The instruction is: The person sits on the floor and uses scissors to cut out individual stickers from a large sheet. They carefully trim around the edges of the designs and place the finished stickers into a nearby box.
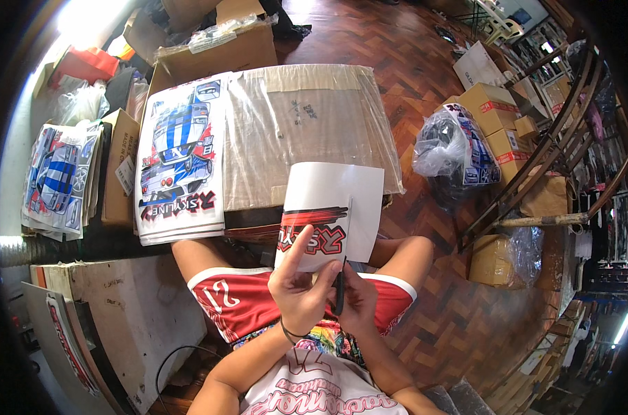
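My left hand [298, 290] holds a white printed sheet [319, 189] by its lower edge, between thumb and fingers, with the index finger laid over the red and black lettering. In my right hand [359, 301] are black-handled scissors [340, 293], their blades running up into the sheet along a cut right of the print. The strip right of the cut still hangs beside the printed part. Beyond, a stack of printed car-graphic sheets [181, 155] lies at the left on a plastic-wrapped cardboard box [314, 140].
More printed sheets [54, 181] lean beside a carton at the far left. Right of the wrapped box, a plastic bag [441, 150] with a printed sheet stands on the wooden floor, near stacked cartons [493, 109] and a curved metal frame [542, 161].
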A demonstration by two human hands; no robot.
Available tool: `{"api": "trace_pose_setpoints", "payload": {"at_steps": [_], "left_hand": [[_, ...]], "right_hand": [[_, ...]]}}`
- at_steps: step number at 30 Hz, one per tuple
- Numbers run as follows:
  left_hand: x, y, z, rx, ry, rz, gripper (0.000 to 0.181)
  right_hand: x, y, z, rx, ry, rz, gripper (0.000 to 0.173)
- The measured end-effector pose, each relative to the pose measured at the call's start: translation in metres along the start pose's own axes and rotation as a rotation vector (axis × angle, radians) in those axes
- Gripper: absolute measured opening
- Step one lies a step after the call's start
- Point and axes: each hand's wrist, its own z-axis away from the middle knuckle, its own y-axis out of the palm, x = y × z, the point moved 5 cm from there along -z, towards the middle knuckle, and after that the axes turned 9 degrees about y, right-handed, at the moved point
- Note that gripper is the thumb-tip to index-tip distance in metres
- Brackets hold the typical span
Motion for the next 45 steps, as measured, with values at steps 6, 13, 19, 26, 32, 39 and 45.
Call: {"api": "trace_pose_setpoints", "payload": {"at_steps": [6, 13, 19, 26, 32, 39, 45], "left_hand": [[0.006, -0.003, 0.013, 0.074, 0.032, -0.019, 0.068], [-0.005, -0.014, 0.005, 0.070, 0.112, -0.065, 0.053], [0.006, -0.040, -0.045, -0.114, 0.105, -0.044, 0.023], [-0.007, -0.032, -0.066, 0.242, 0.006, -0.154, 0.066], [-0.008, -0.032, -0.061, 0.333, -0.028, -0.210, 0.071], [-0.003, -0.035, -0.059, 0.413, 0.059, -0.332, 0.076], [-0.002, -0.037, -0.058, 0.442, 0.063, -0.353, 0.077]], "right_hand": [[0.001, -0.004, -0.007, -0.047, 0.013, 0.068, 0.054], [0.001, -0.004, -0.003, 0.006, 0.122, 0.054, 0.057], [-0.011, 0.005, 0.017, 0.120, 0.250, -0.043, 0.057], [-0.004, -0.006, 0.021, 0.156, 0.342, -0.146, 0.060], [-0.003, -0.020, 0.014, 0.147, 0.312, 0.005, 0.061], [-0.007, -0.017, 0.014, 0.155, 0.318, 0.041, 0.066], [-0.008, -0.019, 0.014, 0.170, 0.354, 0.004, 0.064]]}}
